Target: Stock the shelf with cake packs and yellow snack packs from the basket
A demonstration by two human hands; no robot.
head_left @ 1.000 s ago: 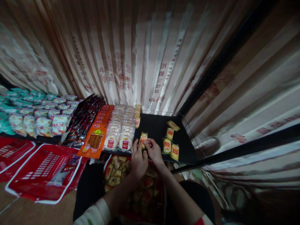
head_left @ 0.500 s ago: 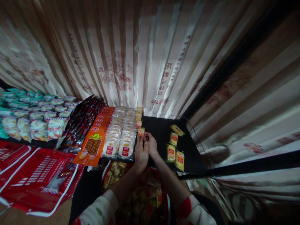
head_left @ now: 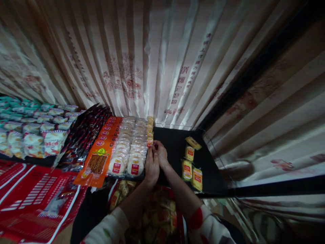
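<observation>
While a black counter (head_left: 176, 140) stretches to the right, two columns of clear-wrapped white crackers (head_left: 134, 162) on it, left hand (head_left: 152, 166) and right hand (head_left: 161, 155) close together beside them, whether either grip holds anything impossible to tell, slim row of glossy yellow packets (head_left: 150, 130), red-labelled at its near end, just beyond the fingertips.

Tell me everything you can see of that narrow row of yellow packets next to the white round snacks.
The narrow row of yellow packets lies on the black shelf, running from near the curtain toward the person, along the right side of the white round snacks. The wrappers look like plastic; the nearest packet looks yellow and red-orange. The left hand and right hand are at its near end; exact contact is hard to tell.
</observation>
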